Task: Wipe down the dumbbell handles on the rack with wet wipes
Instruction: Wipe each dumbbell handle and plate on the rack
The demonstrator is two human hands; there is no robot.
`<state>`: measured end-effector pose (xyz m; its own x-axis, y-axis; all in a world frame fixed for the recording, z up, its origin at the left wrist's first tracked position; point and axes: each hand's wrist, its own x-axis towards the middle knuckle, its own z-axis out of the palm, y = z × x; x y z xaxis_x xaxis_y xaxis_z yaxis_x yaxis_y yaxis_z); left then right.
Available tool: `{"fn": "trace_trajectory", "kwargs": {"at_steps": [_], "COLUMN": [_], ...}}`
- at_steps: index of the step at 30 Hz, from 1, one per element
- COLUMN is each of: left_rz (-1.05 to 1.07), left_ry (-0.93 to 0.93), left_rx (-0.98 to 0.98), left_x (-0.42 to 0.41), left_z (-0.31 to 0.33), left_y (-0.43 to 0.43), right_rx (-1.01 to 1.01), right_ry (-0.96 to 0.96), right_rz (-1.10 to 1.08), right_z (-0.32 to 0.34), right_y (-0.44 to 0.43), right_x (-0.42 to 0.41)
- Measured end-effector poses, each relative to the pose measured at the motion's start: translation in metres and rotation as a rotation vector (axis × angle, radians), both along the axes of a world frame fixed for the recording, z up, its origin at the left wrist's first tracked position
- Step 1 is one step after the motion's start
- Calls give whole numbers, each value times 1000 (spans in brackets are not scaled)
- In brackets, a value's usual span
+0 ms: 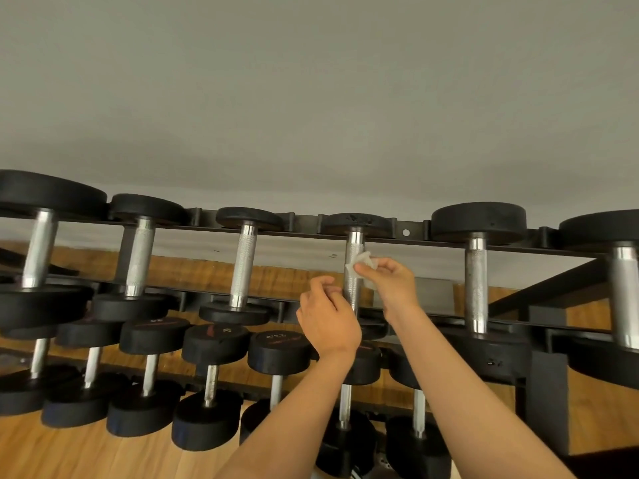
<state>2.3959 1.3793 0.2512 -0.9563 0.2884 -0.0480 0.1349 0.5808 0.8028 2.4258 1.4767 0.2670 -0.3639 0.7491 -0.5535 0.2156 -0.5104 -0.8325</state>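
Item: wet wipe (pixel 359 263). Small, white, crumpled; judged light, limp and damp.
Location: pinched by the right hand (pixel 390 285) against the upper part of a dumbbell handle (pixel 355 245) on the top tier of the rack (pixel 420 229).
Handle: knurled steel, rigid and grippy. The dumbbell is likely heavy and best left seated, with the wipe wrapped round the shaft.
Left hand (pixel 328 312): fingers curled just beside the lower handle; whether they grip it cannot be told.
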Motion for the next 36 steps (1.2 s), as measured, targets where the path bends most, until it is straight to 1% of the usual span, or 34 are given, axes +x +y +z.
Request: {"fn": "trace_trajectory", "kwargs": {"at_steps": [2, 7, 12, 18, 20, 23, 25, 28, 30, 33, 36], "left_rz": [3, 5, 6, -3, -11, -15, -11, -11, -35, -75, -130], "left_ry": [2, -1, 11, -29, -20, -16, -25, -66, -112, -188, -240], "left_rx": [6, 11, 21, 76, 85, 77, 78, 91, 107, 188, 256], "left_x": [0, 0, 0, 0, 0, -1, -2, -2, -3, -7, -11], "left_z": [0, 2, 2, 2, 0, -2, -3, -1, 0, -3, -8], "left_y": [0, 0, 0, -1, -1, -1, -1, -2, -3, -8, -16], "right_rx": [4, -5, 82, 90, 120, 176, 170, 149, 169, 212, 189], "right_ry": [-2, 66, 8, 57, 43, -32, -38, 12, 0, -65, -85], "right_rz": [0, -70, 74, 19, 61, 186, 183, 109, 99, 181, 218], "right_z": [3, 4, -1, -2, -6, -10, -6, 1, 0, -9, -6], "right_y": [7, 8, -1, 5, -1, -4, 3, 9, 0, -16, -9], "right_x": [-4, -5, 5, 0, 8, 12, 6, 0, 9, 25, 19]}}
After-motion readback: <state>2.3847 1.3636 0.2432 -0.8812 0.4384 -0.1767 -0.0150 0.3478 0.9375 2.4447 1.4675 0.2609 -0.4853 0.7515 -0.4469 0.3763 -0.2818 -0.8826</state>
